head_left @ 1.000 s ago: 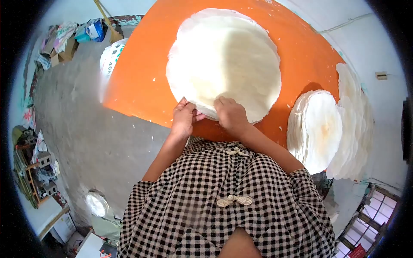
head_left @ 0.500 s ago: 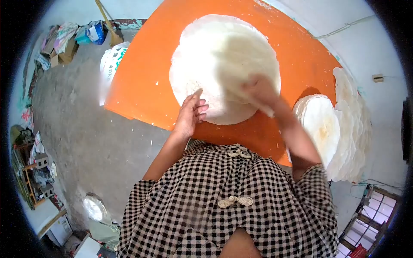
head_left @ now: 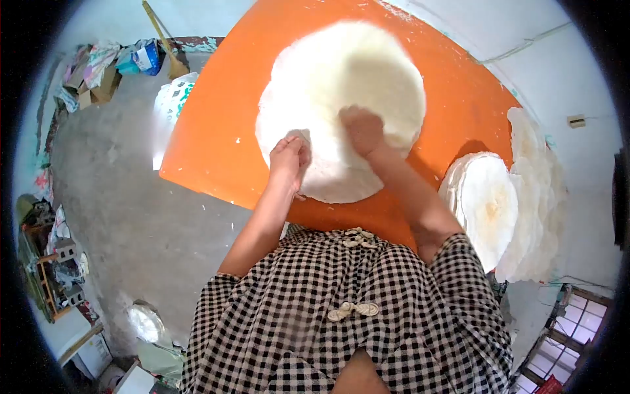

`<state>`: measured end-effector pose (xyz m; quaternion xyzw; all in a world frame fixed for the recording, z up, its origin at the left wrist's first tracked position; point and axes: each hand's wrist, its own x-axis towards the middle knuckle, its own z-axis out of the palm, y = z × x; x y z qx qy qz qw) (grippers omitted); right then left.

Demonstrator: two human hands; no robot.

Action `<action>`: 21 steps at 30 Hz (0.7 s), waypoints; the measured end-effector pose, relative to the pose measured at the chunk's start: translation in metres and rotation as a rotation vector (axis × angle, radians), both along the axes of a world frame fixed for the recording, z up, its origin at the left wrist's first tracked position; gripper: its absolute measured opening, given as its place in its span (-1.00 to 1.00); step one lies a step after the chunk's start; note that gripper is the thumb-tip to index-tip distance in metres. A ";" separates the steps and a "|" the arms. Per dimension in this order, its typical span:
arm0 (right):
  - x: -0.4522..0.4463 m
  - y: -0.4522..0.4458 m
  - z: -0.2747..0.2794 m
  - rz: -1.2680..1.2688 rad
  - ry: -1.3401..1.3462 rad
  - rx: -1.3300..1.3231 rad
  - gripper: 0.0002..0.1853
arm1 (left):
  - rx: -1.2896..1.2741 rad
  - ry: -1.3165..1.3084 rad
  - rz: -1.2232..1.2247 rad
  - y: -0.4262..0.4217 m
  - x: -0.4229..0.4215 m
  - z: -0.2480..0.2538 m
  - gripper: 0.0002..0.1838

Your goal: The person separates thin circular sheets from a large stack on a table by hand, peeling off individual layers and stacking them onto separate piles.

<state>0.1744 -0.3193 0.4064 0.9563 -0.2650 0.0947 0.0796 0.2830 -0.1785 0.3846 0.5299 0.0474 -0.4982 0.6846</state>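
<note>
A stack of thin, round white sheets (head_left: 328, 72) lies on the orange table (head_left: 216, 118). My left hand (head_left: 289, 157) is closed at the lower left part of the top sheet; whatever lies between its fingers is too small to name. Over the middle of the sheets is my right hand (head_left: 362, 129), slightly blurred and with its fingers curled. Its fingertips are hidden, and a shadow falls on the sheets around it.
At the table's right side stands another stack of round white sheets (head_left: 487, 207), with overlapping pale sheets (head_left: 539, 197) beyond it. A printed white sack (head_left: 169, 108) is at the table's left edge. A broom (head_left: 176, 65) leans by the wall.
My right hand has swung right and come back over the middle of the stack. My left hand opened, then closed again near the lower left. The top sheet's surface looks different.
</note>
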 end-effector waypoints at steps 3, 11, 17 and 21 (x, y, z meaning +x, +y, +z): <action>-0.005 0.016 -0.028 0.009 0.002 0.109 -0.92 | 0.046 0.056 -0.016 -0.017 0.006 -0.010 -0.94; -0.016 0.010 0.013 -0.022 0.043 0.314 -0.92 | 0.199 -0.043 -0.262 -0.024 0.017 -0.002 -0.96; -0.039 0.038 0.001 0.068 -0.062 0.223 -0.94 | 0.074 -0.020 -0.208 -0.015 0.007 -0.002 -0.92; -0.044 0.049 0.004 0.102 -0.241 0.306 -0.91 | 0.033 -0.016 -0.215 -0.013 0.008 -0.008 -0.89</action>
